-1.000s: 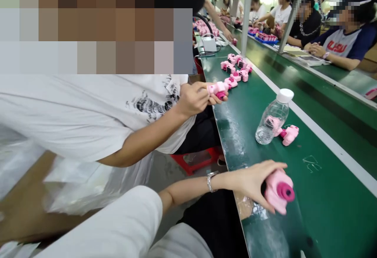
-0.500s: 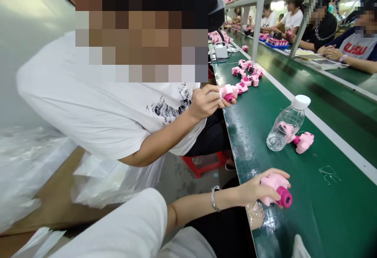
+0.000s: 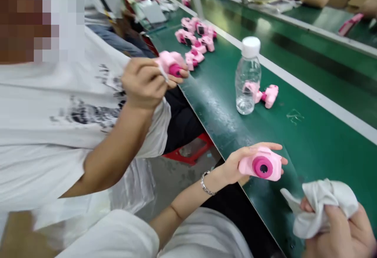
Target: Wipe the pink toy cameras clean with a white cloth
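A pink toy camera (image 3: 272, 160) rests on my left hand (image 3: 233, 168), its dark pink lens facing up toward me. The fingers of that hand stretch out behind the camera, partly hidden by it. To the right, my right hand (image 3: 343, 228) grips a crumpled white cloth (image 3: 326, 199) bunched over its fingertips. The cloth and the camera are apart, both above the edge of the green table (image 3: 321, 152).
A clear bottle (image 3: 247, 73) with a white cap stands beyond my left hand, with pink toy cameras (image 3: 271, 96) behind it. At left, a co-worker's hand (image 3: 144, 83) holds another camera (image 3: 169, 62). Several more cameras (image 3: 194, 34) lie farther back.
My right hand has come into view with the white cloth. In my left hand, the camera has turned so its lens faces me more. The view has shifted to the right and down.
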### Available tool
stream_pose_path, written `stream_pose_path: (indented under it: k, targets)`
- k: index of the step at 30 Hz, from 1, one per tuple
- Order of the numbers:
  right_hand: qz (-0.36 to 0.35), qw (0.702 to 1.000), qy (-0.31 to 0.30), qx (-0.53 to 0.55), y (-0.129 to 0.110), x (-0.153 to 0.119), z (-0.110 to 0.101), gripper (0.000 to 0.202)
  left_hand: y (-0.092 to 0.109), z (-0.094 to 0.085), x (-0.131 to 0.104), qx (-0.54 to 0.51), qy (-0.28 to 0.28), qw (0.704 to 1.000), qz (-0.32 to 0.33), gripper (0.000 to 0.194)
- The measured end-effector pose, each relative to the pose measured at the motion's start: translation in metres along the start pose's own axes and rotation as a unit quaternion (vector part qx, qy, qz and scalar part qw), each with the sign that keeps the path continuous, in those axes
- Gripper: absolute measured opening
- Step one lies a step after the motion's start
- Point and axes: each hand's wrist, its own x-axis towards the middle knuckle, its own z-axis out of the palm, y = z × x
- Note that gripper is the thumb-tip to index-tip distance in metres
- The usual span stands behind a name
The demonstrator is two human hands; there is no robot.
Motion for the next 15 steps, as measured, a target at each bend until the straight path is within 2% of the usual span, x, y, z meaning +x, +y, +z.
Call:
stream_pose_path:
  k: [2, 4, 6, 8, 10, 12, 14, 15]
  targets:
    - [-0.005, 0.999, 0.015, -0.046, -0.005, 0.002, 0.003, 0.012, -0.010, 0.001, -0.001, 0.056, -0.013, 0.998, -0.014, 0.059]
    - [-0.068, 0.990, -0.061, -0.105, -0.010, 0.007, 0.010, 0.009, -0.019, 0.004, 0.001, 0.102, -0.012, 0.995, -0.014, 0.065]
    - [-0.155, 0.963, -0.137, -0.171, -0.013, 0.010, 0.019, 0.014, -0.025, 0.009, 0.003, 0.118, 0.015, 0.993, 0.011, 0.058]
    - [-0.225, 0.935, -0.144, -0.232, -0.013, 0.005, 0.025, 0.019, -0.027, 0.013, 0.005, 0.104, 0.050, 0.993, 0.037, 0.049]
    - [-0.267, 0.920, -0.126, -0.259, -0.009, -0.008, 0.025, 0.019, -0.025, 0.015, 0.007, 0.064, 0.061, 0.996, 0.029, 0.047]
    - [-0.267, 0.922, -0.154, -0.234, -0.002, -0.024, 0.018, 0.019, -0.023, 0.013, 0.009, 0.020, 0.049, 0.999, -0.006, 0.051]
    - [-0.226, 0.936, -0.192, -0.187, 0.005, -0.036, 0.006, 0.018, -0.020, 0.011, 0.011, -0.001, 0.030, 0.999, -0.034, 0.056]
    - [-0.195, 0.948, -0.190, -0.166, 0.007, -0.039, 0.000, 0.017, -0.019, 0.010, 0.011, 0.001, 0.020, 0.999, -0.041, 0.058]
